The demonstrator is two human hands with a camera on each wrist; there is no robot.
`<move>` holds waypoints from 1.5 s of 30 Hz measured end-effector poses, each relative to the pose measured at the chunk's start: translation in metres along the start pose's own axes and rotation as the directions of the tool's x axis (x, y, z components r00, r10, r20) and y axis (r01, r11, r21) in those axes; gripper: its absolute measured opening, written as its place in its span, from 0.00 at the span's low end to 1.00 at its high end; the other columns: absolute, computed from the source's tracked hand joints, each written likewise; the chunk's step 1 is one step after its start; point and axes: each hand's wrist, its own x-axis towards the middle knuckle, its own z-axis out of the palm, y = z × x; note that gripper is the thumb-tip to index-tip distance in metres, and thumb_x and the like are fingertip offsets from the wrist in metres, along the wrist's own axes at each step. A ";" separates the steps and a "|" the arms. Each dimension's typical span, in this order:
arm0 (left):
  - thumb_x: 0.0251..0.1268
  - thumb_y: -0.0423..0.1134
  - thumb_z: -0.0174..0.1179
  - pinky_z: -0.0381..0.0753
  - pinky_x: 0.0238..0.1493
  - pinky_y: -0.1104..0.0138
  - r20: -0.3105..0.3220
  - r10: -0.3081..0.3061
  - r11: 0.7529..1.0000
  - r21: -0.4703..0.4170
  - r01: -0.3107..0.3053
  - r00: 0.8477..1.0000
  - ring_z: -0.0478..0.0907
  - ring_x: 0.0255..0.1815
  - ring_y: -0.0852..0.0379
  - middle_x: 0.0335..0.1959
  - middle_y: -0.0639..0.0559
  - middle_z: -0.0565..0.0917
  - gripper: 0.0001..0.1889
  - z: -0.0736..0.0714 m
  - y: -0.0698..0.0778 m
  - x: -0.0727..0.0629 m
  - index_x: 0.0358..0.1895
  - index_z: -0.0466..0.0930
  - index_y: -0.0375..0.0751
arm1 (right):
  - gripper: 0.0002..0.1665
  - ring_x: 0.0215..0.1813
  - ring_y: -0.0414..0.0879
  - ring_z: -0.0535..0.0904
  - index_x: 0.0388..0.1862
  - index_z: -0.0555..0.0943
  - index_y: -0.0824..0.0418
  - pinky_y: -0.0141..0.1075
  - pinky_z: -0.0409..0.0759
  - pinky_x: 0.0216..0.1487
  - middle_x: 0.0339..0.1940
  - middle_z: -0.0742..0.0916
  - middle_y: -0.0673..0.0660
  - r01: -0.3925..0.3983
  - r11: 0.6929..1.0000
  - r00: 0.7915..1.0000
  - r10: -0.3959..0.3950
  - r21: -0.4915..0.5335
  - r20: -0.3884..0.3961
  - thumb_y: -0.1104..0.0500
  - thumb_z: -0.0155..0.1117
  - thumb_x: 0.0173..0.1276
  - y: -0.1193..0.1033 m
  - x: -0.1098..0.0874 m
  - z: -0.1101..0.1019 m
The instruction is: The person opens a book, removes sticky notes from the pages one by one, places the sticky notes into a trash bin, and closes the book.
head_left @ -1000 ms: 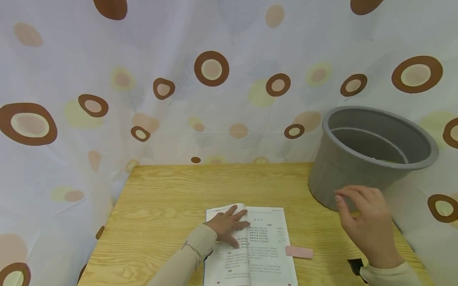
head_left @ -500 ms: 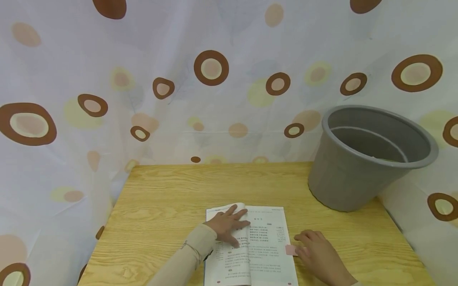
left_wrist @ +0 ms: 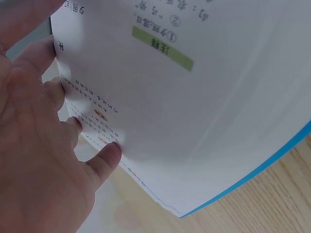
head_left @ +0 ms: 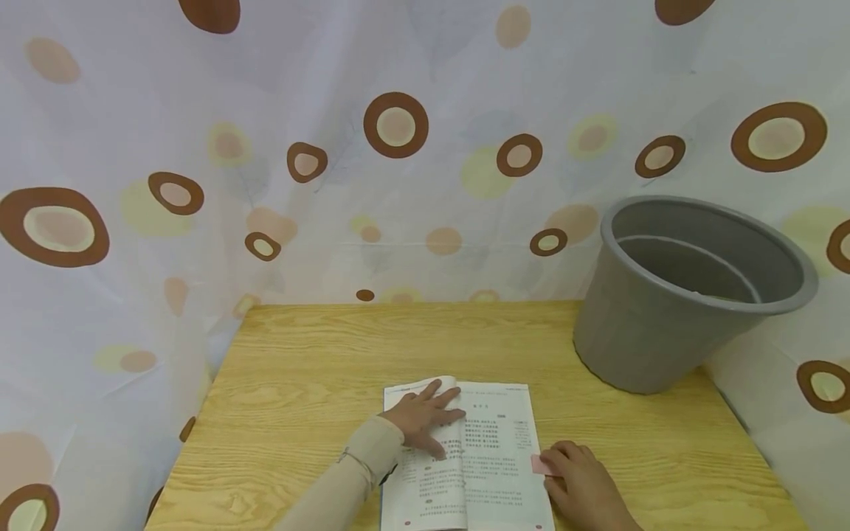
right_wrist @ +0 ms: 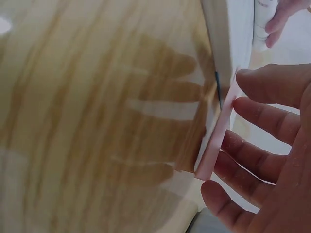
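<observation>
An open book with printed pages lies on the wooden table, its left page bowed up toward the spine. My left hand rests across that page with fingers spread, some fingertips reaching the fold; the left wrist view shows the page close up beside the palm. From the right page's outer edge a pink paper strip sticks out. Over its outer end is my right hand. In the right wrist view several fingertips touch one face of the strip, the fingers loosely bent.
A large grey plastic tub stands at the table's back right, its far side near the curtain. The patterned curtain hangs behind the table and along both sides. Bare table extends left of the book.
My right hand has come down from in front of the tub to the pink strip, covering its outer end. My left hand and the book have stayed in place.
</observation>
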 end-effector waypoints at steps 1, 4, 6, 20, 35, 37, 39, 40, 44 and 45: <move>0.55 0.60 0.68 0.57 0.81 0.50 0.001 0.000 1.000 -0.004 0.000 1.000 0.39 0.85 0.53 0.83 0.66 0.46 0.42 0.001 0.000 0.000 0.75 0.61 0.69 | 0.17 0.54 0.51 0.79 0.49 0.84 0.55 0.51 0.81 0.57 0.51 0.84 0.53 -0.006 1.000 1.000 0.006 -0.003 0.002 0.56 0.72 0.60 0.000 0.000 0.001; 0.55 0.60 0.68 0.56 0.81 0.50 0.002 0.004 1.000 -0.012 -0.004 1.000 0.38 0.85 0.53 0.83 0.65 0.46 0.43 0.003 -0.001 0.002 0.75 0.60 0.69 | 0.15 0.53 0.51 0.79 0.46 0.85 0.54 0.52 0.81 0.55 0.49 0.84 0.53 -0.008 1.000 1.000 0.007 -0.012 -0.005 0.56 0.73 0.59 0.001 0.001 0.003; 0.55 0.60 0.68 0.56 0.81 0.50 0.002 0.005 1.000 -0.018 -0.005 1.000 0.38 0.85 0.53 0.83 0.66 0.45 0.43 0.003 -0.001 0.002 0.75 0.60 0.69 | 0.14 0.51 0.50 0.79 0.45 0.85 0.53 0.52 0.82 0.52 0.48 0.85 0.52 -0.007 1.000 1.000 0.007 -0.012 -0.019 0.57 0.73 0.59 0.001 0.001 0.004; 0.55 0.59 0.68 0.55 0.82 0.49 0.004 0.004 0.999 -0.052 -0.004 1.000 0.38 0.85 0.54 0.83 0.66 0.45 0.42 0.001 -0.002 0.000 0.75 0.61 0.68 | 0.10 0.46 0.49 0.79 0.36 0.84 0.50 0.48 0.80 0.47 0.42 0.84 0.49 -0.022 1.000 0.996 0.023 0.010 -0.090 0.62 0.72 0.57 -0.002 0.003 0.007; 0.55 0.59 0.68 0.55 0.82 0.50 0.004 0.001 0.999 -0.040 -0.001 1.000 0.38 0.85 0.54 0.83 0.66 0.45 0.42 0.000 -0.001 -0.001 0.75 0.61 0.68 | 0.09 0.46 0.48 0.78 0.37 0.84 0.50 0.48 0.81 0.50 0.42 0.84 0.49 -0.035 0.999 0.998 0.036 0.011 -0.057 0.62 0.71 0.59 -0.001 0.005 0.007; 0.55 0.59 0.68 0.56 0.82 0.50 0.003 -0.001 0.999 -0.037 0.001 1.000 0.38 0.85 0.54 0.83 0.66 0.46 0.42 0.000 -0.001 -0.002 0.75 0.61 0.69 | 0.08 0.47 0.48 0.79 0.37 0.84 0.50 0.48 0.81 0.51 0.42 0.84 0.49 -0.031 0.999 0.997 0.032 0.019 -0.070 0.62 0.70 0.61 -0.001 0.004 0.008; 0.55 0.59 0.68 0.56 0.82 0.50 0.003 -0.002 0.999 -0.036 0.003 1.000 0.38 0.85 0.54 0.83 0.66 0.46 0.42 -0.001 0.000 -0.002 0.75 0.61 0.69 | 0.07 0.47 0.47 0.79 0.37 0.85 0.50 0.47 0.81 0.51 0.41 0.84 0.48 -0.030 0.999 0.996 0.032 0.030 -0.079 0.62 0.68 0.63 0.000 0.003 0.008; 0.55 0.59 0.68 0.56 0.82 0.50 0.003 -0.004 0.999 -0.035 0.004 1.000 0.38 0.85 0.54 0.83 0.66 0.46 0.42 -0.002 0.000 -0.002 0.75 0.61 0.69 | 0.07 0.47 0.47 0.80 0.38 0.85 0.50 0.47 0.81 0.52 0.41 0.84 0.48 -0.029 0.999 0.996 0.032 0.035 -0.079 0.62 0.67 0.64 0.000 0.003 0.009; 0.55 0.58 0.69 0.55 0.82 0.50 0.004 -0.004 0.999 -0.038 0.004 1.000 0.38 0.85 0.54 0.83 0.65 0.46 0.42 -0.002 0.000 -0.002 0.75 0.61 0.68 | 0.08 0.47 0.47 0.79 0.39 0.85 0.49 0.47 0.81 0.51 0.41 0.84 0.48 -0.033 0.998 0.997 0.037 0.054 -0.067 0.63 0.65 0.66 0.001 0.004 0.008; 0.55 0.58 0.69 0.55 0.82 0.50 0.003 -0.003 0.999 -0.040 0.003 1.000 0.38 0.85 0.54 0.83 0.65 0.46 0.42 -0.002 0.000 -0.002 0.75 0.61 0.68 | 0.08 0.46 0.47 0.79 0.39 0.85 0.49 0.47 0.81 0.51 0.41 0.84 0.48 -0.035 0.998 0.997 0.039 0.058 -0.064 0.63 0.64 0.66 0.001 0.005 0.007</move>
